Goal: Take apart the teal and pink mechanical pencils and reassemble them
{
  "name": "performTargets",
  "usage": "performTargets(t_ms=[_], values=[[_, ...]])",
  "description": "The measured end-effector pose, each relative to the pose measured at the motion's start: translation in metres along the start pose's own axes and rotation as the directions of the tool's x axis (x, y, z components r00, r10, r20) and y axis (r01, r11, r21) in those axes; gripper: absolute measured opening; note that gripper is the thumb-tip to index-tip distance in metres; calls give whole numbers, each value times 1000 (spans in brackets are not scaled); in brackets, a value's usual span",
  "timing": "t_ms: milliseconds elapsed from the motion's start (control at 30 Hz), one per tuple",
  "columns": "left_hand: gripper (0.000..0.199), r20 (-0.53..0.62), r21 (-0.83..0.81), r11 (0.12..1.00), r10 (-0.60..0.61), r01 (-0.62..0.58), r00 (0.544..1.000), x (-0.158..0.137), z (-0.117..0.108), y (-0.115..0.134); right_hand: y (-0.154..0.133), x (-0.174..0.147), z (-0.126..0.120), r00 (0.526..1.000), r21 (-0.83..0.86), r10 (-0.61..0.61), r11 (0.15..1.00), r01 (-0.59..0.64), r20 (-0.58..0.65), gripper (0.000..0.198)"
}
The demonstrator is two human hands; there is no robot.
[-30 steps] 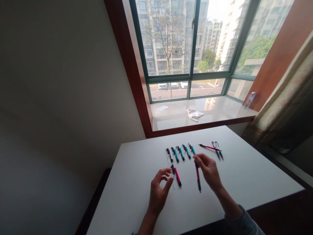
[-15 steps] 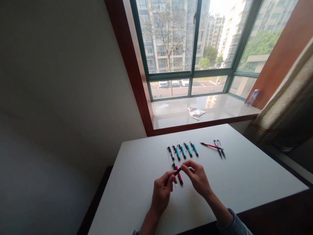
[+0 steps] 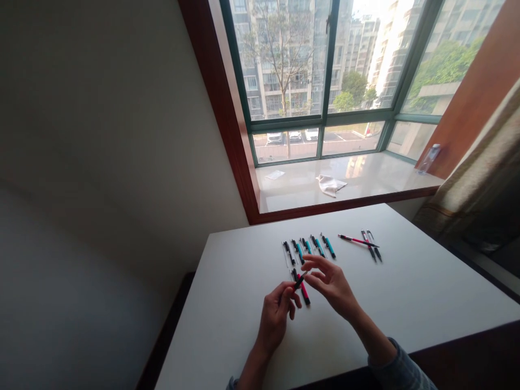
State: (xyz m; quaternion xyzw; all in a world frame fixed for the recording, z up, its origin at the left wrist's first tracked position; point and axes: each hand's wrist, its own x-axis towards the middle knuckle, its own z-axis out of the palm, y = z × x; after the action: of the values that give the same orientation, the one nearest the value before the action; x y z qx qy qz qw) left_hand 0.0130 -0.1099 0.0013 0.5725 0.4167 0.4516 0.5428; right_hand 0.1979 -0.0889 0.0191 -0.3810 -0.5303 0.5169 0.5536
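My left hand [image 3: 276, 316] is closed around a black pen [image 3: 299, 282], which points up and to the right. A thin, pale tip shows at the pen's upper end. Close by that tip is my right hand [image 3: 332, 285], its thumb and forefinger apart; whether the thumb touches the tip I cannot tell. Beneath the hands, a red pen barrel with a black end [image 3: 305, 295] lies on the white table [image 3: 227, 303] beside a black pen part [image 3: 294, 273], partly hidden by the left hand.
Beyond my hands lies a row of pens in pieces, several with teal barrels [image 3: 332, 249], the leftmost black [image 3: 289, 253]. To the right, a red and black pen [image 3: 357, 241] crosses other pens [image 3: 372, 252]. A cloth [image 3: 331, 185] and a clear bottle [image 3: 428, 160] are on the windowsill.
The fingers of my right hand have opened and come off the end of the black pen, baring its pale tip. My left hand still holds the pen. The view has shifted slightly.
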Motion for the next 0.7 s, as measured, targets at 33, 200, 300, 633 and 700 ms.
performTargets(t_ms=[33, 200, 300, 633, 700], values=[[42, -1, -1, 1000, 4, -4, 1000, 0, 0, 0, 1, 0, 0, 1000, -2, -1, 1000, 1, -1, 40], [43, -4, -8, 1000, 3, -3, 1000, 1, -1, -4, 5, 1, 2, 999, 70, 21, 997, -24, 37, 43], [42, -3, -10, 1000, 5, -5, 1000, 1, -2, -6, 5, 2, 4, 1000, 51, 13, 999, -14, 13, 41], [41, -37, -52, 998, -38, 36, 999, 2, -2, -3, 9, 6, -2, 989, -33, -10, 999, 5, -144, 30], [41, -81, -62, 998, -35, 30, 996, 3, -3, -4, 18, 8, -7, 984, -194, -47, 981, 13, -174, 27]])
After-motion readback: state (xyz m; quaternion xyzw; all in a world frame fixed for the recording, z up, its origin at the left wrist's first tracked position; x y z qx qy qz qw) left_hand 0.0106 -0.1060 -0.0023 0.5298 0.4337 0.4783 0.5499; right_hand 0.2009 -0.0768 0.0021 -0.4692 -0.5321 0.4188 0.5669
